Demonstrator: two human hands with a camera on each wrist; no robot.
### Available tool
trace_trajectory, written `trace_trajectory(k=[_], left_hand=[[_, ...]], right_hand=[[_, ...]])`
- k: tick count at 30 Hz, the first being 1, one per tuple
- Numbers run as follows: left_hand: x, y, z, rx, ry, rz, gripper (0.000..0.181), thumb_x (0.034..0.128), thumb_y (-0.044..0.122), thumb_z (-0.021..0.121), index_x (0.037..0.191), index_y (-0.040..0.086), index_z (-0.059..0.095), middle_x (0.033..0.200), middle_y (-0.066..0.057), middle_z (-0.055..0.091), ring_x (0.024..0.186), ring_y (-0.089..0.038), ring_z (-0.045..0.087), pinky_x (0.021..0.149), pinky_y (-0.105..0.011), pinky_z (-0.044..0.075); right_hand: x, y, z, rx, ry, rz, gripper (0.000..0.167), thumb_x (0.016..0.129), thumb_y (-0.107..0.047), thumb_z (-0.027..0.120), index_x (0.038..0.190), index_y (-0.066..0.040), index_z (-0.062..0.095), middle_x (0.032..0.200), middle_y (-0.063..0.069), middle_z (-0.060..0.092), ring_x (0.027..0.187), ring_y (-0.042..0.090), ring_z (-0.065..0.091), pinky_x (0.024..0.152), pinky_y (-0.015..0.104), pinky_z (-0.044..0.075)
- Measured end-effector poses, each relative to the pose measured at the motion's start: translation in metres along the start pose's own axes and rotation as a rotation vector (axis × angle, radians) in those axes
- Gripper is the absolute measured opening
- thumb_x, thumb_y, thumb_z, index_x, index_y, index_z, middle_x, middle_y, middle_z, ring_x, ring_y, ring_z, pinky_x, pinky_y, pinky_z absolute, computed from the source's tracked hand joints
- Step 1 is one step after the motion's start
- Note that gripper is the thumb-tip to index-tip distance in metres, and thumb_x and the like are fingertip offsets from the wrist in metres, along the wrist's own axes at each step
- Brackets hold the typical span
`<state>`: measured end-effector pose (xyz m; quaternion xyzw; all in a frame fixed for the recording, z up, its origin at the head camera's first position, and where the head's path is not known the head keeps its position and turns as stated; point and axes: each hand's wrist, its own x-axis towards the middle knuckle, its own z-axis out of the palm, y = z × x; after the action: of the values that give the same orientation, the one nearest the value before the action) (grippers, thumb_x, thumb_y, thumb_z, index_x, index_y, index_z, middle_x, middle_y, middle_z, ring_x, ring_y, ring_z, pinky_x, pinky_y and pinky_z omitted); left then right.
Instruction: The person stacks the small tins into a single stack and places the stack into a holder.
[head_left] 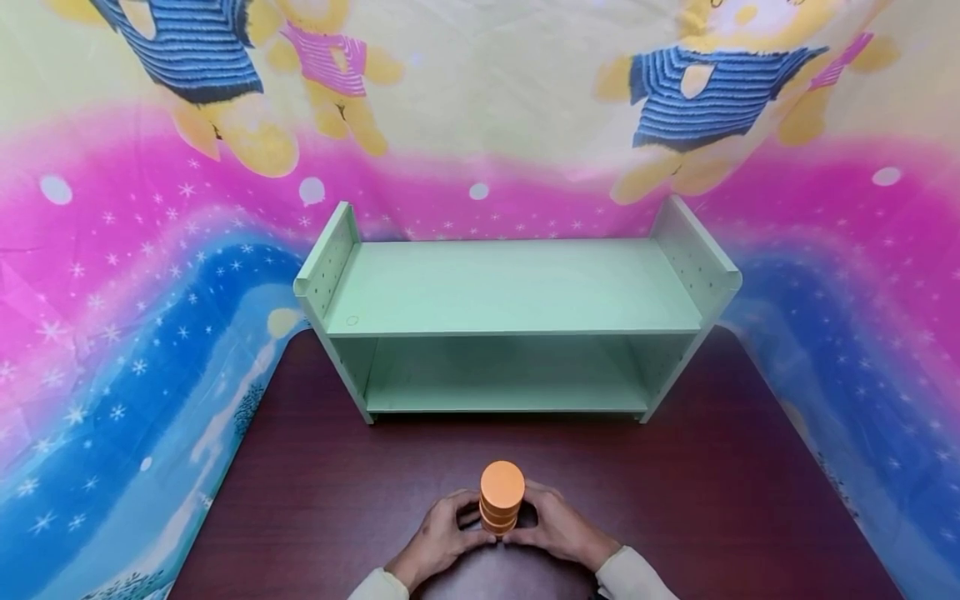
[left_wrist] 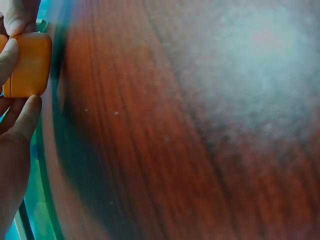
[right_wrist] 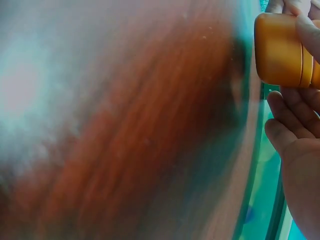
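Between my two hands stands an orange round container [head_left: 502, 485], its flat top facing up and grooves running round its side. The left hand [head_left: 441, 533] holds it from the left, thumb toward me near its lower part. From the other side the right hand [head_left: 558, 521] holds it too, thumb low on the near side. In the left wrist view, a left fingertip touches the rounded end of the container [left_wrist: 32, 65]. The right wrist view shows the right thumb over the container [right_wrist: 280, 50], with curved fingers close by. Whether its base touches the table is hidden.
A pale green two-level shelf [head_left: 495, 287] with raised side panels stands at the back of the dark red-brown table [head_left: 337, 483]. Behind and on both sides hangs a printed cloth [head_left: 480, 133] with bears and snowflakes.
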<state>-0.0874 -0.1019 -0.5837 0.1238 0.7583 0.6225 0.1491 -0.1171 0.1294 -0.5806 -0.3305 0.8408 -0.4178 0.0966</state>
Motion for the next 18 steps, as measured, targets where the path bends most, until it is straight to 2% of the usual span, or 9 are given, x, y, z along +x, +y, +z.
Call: trace_trajectory(k=[5,11,18], left_hand=[[0.002,0.004,-0.001,0.034,-0.005,0.011,0.045,0.0803,0.008,0.084,0.121,0.004,0.066,0.117,-0.004,0.061,0.115,-0.021,0.063,0.094,-0.022,0.054],[0.005,0.011,-0.002,0.051,0.001,0.045,0.044,0.0802,0.006,0.084,0.121,0.002,0.066,0.118,-0.005,0.061,0.116,-0.025,0.062,0.094,-0.023,0.053],[0.01,0.019,-0.006,0.068,0.004,0.102,0.046,0.0794,0.006,0.084,0.122,0.002,0.066,0.119,-0.006,0.063,0.115,-0.023,0.063,0.095,-0.023,0.053]], right_hand=[[0.001,0.001,-0.001,-0.036,0.034,-0.036,0.056,0.084,-0.04,0.081,0.131,-0.016,0.063,0.13,-0.001,0.062,0.123,0.019,0.057,0.103,0.04,0.051],[0.003,-0.001,-0.008,-0.017,0.047,-0.073,0.058,0.084,-0.036,0.082,0.134,-0.015,0.061,0.133,0.002,0.061,0.125,0.022,0.056,0.104,0.041,0.05],[0.007,-0.008,-0.017,-0.006,0.039,-0.063,0.061,0.084,-0.039,0.081,0.137,-0.017,0.059,0.137,0.001,0.058,0.127,0.022,0.054,0.105,0.04,0.049]])
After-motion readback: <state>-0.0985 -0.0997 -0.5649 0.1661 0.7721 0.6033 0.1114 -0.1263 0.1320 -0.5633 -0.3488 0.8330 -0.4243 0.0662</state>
